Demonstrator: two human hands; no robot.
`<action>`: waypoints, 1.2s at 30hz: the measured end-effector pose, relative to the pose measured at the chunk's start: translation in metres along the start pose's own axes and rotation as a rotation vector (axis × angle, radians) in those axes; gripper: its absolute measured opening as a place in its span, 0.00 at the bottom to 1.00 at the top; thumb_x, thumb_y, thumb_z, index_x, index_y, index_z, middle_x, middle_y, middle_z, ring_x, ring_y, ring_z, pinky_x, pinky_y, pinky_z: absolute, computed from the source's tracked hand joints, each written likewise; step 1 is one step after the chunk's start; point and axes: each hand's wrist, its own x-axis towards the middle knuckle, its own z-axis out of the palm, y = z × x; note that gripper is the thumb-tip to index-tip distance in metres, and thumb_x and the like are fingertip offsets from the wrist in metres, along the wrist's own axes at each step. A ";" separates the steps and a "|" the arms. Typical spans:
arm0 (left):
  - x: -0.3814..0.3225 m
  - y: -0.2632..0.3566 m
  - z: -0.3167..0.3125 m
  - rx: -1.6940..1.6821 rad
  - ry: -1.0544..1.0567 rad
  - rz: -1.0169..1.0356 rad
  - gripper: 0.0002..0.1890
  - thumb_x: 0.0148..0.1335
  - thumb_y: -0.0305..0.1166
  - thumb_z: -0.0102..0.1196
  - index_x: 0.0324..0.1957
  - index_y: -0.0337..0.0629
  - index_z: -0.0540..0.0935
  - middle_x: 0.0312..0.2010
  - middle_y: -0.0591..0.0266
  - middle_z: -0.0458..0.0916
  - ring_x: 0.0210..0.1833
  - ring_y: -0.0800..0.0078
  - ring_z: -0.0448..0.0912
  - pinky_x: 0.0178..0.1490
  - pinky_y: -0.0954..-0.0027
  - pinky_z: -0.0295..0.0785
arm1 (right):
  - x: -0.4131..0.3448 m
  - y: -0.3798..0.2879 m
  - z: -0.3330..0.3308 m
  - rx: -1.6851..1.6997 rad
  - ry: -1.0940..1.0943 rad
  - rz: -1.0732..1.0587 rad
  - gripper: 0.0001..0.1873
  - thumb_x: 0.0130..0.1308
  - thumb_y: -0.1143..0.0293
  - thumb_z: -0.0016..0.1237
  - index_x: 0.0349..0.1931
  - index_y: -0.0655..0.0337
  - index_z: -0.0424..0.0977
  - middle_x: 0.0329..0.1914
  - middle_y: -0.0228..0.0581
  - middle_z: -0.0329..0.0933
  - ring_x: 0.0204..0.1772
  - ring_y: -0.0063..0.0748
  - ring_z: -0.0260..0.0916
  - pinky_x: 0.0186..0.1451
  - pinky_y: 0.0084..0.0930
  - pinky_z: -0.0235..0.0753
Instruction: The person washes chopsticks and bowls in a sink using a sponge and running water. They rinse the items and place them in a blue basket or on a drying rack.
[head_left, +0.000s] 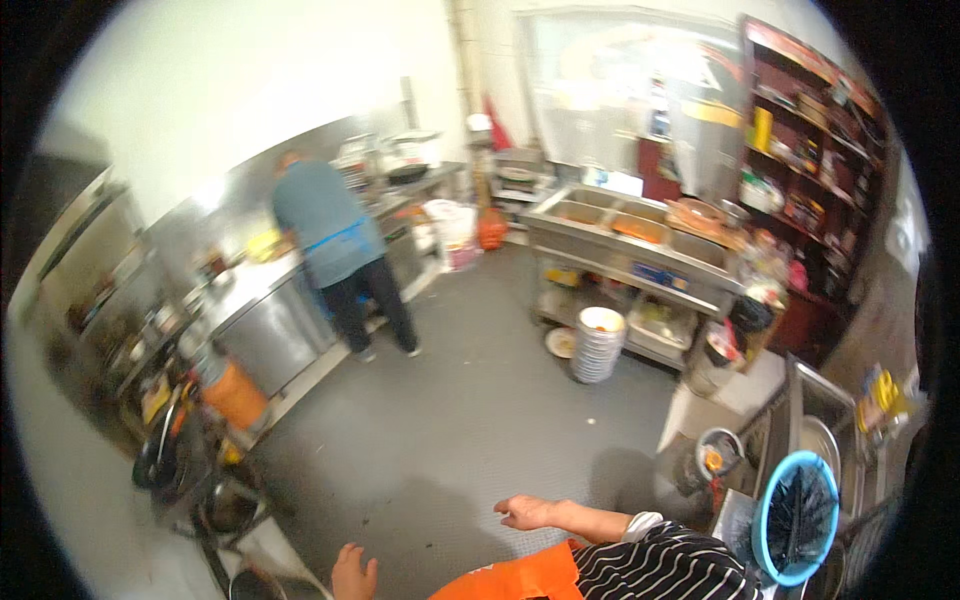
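Observation:
My left hand (355, 573) is at the bottom edge, over the grey floor (465, 420), with its fingers a little apart and nothing in it. My right hand (525, 513) reaches out from a black-and-white striped sleeve (667, 562). Its fingers are loosely bent and it holds nothing. Below my hands shows part of an orange apron (517, 574). Off to my right is a round tub with a light blue rim (761, 517); its contents are dark and hard to make out.
A person in a blue-grey top (322, 210) bends over a steel counter (274, 330) on the left. Ahead right stands a steel food-warmer table (622, 270), with a stack of round bowls or plates (598, 356) beside it. An orange bucket (236, 397) and dark shelves (817, 150) flank the room.

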 end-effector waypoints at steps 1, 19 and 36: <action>0.037 0.023 0.013 0.010 -0.062 0.060 0.17 0.50 0.34 0.55 0.40 0.33 0.74 0.47 0.45 0.70 0.50 0.53 0.70 0.51 0.60 0.66 | -0.015 0.030 -0.018 0.052 0.072 0.061 0.20 0.54 0.67 0.42 0.48 0.66 0.66 0.43 0.54 0.71 0.48 0.51 0.68 0.49 0.39 0.68; 0.483 0.332 0.299 0.678 -0.936 0.835 0.26 0.50 0.46 0.55 0.44 0.34 0.75 0.40 0.45 0.76 0.46 0.53 0.74 0.49 0.60 0.68 | -0.223 0.228 -0.085 0.490 1.056 0.992 0.14 0.52 0.68 0.45 0.37 0.67 0.69 0.34 0.57 0.72 0.40 0.56 0.69 0.43 0.41 0.70; 0.275 0.716 0.415 0.195 -1.349 1.728 0.21 0.55 0.38 0.51 0.47 0.32 0.71 0.44 0.45 0.73 0.46 0.52 0.73 0.49 0.61 0.68 | -0.414 0.075 0.047 1.187 3.243 0.085 0.23 0.59 0.49 0.42 0.50 0.51 0.64 0.50 0.41 0.66 0.49 0.45 0.66 0.42 0.46 0.74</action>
